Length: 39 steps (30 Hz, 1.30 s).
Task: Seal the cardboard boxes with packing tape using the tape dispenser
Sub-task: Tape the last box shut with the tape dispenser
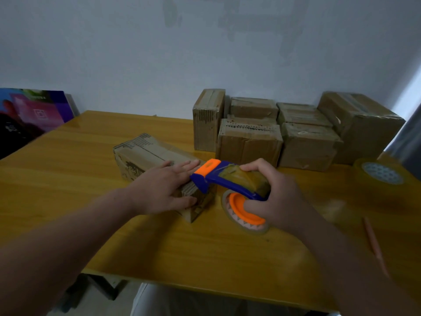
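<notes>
**Taping a cardboard box on a wooden table**

A long cardboard box (pixel 145 153) lies on its side on a yellow wooden table (pixel 79 185), angled away from the viewer. The left hand (pixel 164 188) rests flat on its near end, fingers straight and close together, thumb down the side. The right hand (pixel 280 197) grips a blue and orange tape dispenser (pixel 230 179), fingers curled over the tape roll. The dispenser's front edge touches the box's near right corner, just beside the left hand's fingertips.

Judging by this, the strip on this box is only beginning; no tape shows along its top. Behind it, a cluster of boxes (pixel 250 137) stands against the wall. Several carry glossy bands that look like tape, so they are probably done, though not certainly.

A spare tape roll (pixel 382 173) sits at the far right. The frame is soft, the right thumb is hidden, and whether tape has stuck to the box cannot be seen.
</notes>
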{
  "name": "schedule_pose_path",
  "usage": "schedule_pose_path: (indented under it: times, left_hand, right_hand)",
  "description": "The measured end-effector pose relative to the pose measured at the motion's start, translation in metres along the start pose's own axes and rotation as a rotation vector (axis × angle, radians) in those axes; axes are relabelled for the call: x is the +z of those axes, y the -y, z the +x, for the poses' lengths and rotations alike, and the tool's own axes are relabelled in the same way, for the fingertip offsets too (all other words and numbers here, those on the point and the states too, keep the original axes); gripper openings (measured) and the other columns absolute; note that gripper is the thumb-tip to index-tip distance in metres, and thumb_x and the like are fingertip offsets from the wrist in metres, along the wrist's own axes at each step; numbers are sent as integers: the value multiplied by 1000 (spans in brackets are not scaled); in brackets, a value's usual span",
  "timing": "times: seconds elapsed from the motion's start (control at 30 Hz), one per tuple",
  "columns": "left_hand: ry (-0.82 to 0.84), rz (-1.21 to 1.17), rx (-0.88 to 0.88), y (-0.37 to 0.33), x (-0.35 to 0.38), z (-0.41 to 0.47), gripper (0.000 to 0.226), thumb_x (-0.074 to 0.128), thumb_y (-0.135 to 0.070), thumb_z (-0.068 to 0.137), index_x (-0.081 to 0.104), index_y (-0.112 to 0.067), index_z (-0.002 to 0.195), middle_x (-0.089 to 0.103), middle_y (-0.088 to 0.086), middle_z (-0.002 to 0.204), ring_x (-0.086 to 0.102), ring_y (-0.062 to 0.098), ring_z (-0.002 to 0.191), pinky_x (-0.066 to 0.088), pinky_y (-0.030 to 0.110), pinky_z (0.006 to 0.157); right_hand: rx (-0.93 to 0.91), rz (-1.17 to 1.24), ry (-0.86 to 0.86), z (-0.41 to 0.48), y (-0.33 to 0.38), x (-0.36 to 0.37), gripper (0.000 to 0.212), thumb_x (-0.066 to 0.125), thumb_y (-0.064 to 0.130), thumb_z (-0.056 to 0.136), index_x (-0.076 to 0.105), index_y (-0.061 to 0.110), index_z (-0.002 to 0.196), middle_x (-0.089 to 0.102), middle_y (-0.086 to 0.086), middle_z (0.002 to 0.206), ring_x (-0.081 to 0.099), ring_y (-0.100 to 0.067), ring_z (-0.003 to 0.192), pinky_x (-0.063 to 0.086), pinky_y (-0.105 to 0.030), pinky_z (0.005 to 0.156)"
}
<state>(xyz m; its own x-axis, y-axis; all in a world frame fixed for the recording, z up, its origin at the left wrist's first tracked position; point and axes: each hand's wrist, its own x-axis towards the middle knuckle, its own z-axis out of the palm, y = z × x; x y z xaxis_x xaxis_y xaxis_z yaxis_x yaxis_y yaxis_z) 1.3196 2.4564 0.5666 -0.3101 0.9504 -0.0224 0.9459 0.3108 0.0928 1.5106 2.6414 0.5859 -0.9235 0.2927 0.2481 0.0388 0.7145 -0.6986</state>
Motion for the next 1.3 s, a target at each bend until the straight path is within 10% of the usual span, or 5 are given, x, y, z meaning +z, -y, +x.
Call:
schedule_pose_path:
  times: [0.5, 0.8, 1.3]
  left_hand:
    - [-2, 57, 10, 6, 5, 3, 91, -4, -86, 68, -3, -38, 146, -4, -11, 153, 6, 7, 144, 3, 30, 115]
    - [36, 85, -21, -3, 1, 4, 77, 8, -75, 73, -9, -45, 142, -6, -8, 156, 1, 10, 145, 5, 38, 118]
    - [-15, 93, -41, -5, 4, 2, 75, 11, -67, 73, -7, -45, 142, 0, -8, 158, 4, 10, 146, 5, 39, 116]
  right_hand:
    - [116, 16, 92, -34, -4, -49, 57, 81, 27, 61, 54, 52, 105, 62, 18, 91, 62, -6, 74, 49, -20, 51]
    - [186, -128, 181, -15, 2, -28, 46, 76, 25, 69, 54, 39, 107, 60, 6, 72, 52, -2, 50, 39, -16, 46]
    - [444, -18, 328, 49, 23, -27, 27, 75, 21, 70, 68, 27, 95, 59, 1, 108, 56, -19, 100, 50, -34, 77]
